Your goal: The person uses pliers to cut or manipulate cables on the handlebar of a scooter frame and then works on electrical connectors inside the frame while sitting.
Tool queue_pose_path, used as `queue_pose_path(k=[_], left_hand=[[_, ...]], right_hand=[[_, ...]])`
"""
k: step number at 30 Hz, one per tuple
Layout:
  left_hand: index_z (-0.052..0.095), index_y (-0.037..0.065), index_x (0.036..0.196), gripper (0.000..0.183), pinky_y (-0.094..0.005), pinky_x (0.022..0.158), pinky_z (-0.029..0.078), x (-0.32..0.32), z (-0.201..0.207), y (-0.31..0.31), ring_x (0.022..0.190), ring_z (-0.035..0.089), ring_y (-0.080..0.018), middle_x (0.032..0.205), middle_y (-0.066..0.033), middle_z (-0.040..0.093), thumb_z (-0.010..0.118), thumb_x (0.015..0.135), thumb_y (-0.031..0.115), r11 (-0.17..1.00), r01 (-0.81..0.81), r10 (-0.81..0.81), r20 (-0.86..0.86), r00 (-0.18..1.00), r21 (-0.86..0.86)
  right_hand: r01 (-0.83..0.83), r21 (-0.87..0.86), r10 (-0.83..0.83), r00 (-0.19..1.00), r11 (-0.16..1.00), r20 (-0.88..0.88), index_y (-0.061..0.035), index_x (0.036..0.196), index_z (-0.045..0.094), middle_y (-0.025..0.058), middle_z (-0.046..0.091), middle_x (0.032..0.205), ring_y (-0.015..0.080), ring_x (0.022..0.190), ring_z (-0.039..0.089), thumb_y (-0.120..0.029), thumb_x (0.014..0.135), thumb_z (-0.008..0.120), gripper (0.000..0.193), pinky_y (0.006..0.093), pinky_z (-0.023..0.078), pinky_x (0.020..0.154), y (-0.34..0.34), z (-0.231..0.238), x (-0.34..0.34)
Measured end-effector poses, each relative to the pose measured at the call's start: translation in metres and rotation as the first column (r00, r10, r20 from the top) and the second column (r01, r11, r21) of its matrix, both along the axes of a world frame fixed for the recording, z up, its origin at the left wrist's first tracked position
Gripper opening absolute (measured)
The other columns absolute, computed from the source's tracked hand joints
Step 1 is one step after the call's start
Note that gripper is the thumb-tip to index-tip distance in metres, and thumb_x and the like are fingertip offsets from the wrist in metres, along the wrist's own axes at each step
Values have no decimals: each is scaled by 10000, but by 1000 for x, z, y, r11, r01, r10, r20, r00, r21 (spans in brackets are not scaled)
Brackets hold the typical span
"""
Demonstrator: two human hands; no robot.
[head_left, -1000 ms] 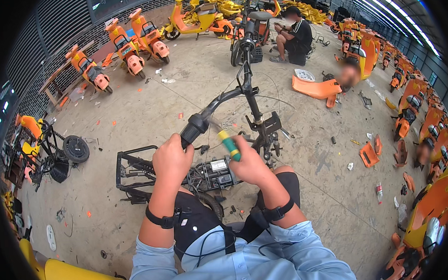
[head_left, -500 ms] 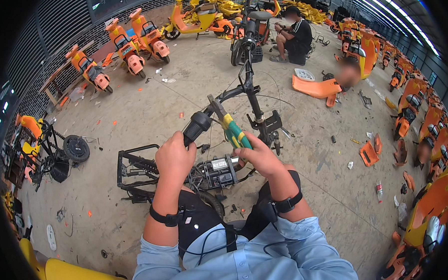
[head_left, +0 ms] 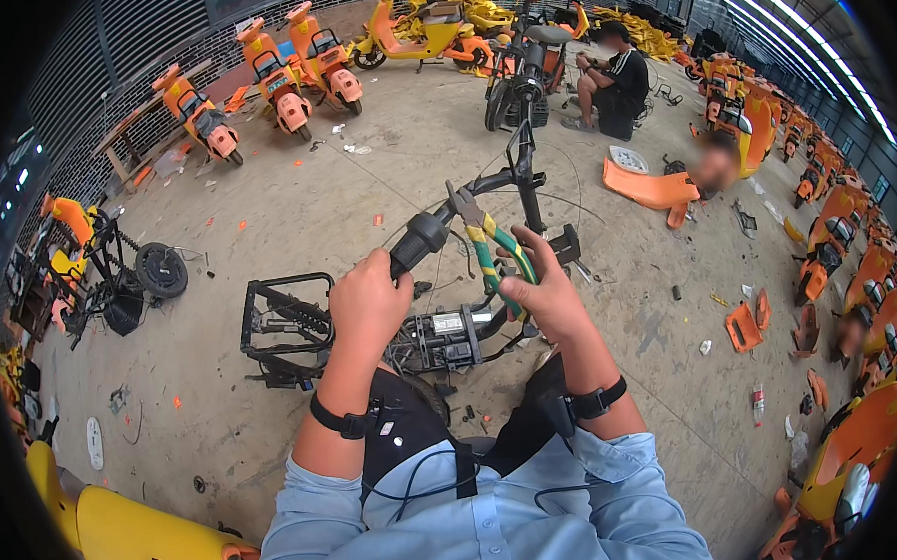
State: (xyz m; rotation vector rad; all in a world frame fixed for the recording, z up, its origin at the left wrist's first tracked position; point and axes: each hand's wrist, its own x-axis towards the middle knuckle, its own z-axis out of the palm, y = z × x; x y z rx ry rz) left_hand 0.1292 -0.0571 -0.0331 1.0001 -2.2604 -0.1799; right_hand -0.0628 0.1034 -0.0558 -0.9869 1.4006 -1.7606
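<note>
Concrete floor open ahead; left hand fisted on handlebar grip, right hand clamping pliers just beside it.

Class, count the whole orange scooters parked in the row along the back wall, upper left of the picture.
3. One scooter stands farthest left, and two more stand side by side to its right. More orange machines crowd the far edges, so others may be hidden.
</note>
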Motion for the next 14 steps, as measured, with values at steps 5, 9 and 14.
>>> queue_pose_path(k=[5,9,14], left_hand=[[556,28,793,243,-485,616,498,-2,0,0,708,645,-406,764,-178,649,688,795,232,1000,4,-4,12,1000,-3],[556,26,792,238,-487,620,501,-3,2,2,705,645,-407,760,-178,648,684,795,227,1000,5,-5,4,1000,-14],[556,26,797,243,-493,626,502,-1,-2,0,712,648,-406,762,-177,651,690,788,228,1000,13,-13,-14,1000,-18]], right_hand=[[119,191,-24,898,974,-439,-72,1482,327,142,524,1284,153,825,588,-114,695,891,969,321,549,678,2,11,5],[240,83,-152,808,967,-569,-22,1359,496,111,604,1112,144,782,606,-147,703,868,764,304,544,697,0,1,5],[258,87,-121,690,962,-713,-22,1350,525,157,678,1164,255,867,685,-242,739,832,718,367,545,781,1,7,5]])
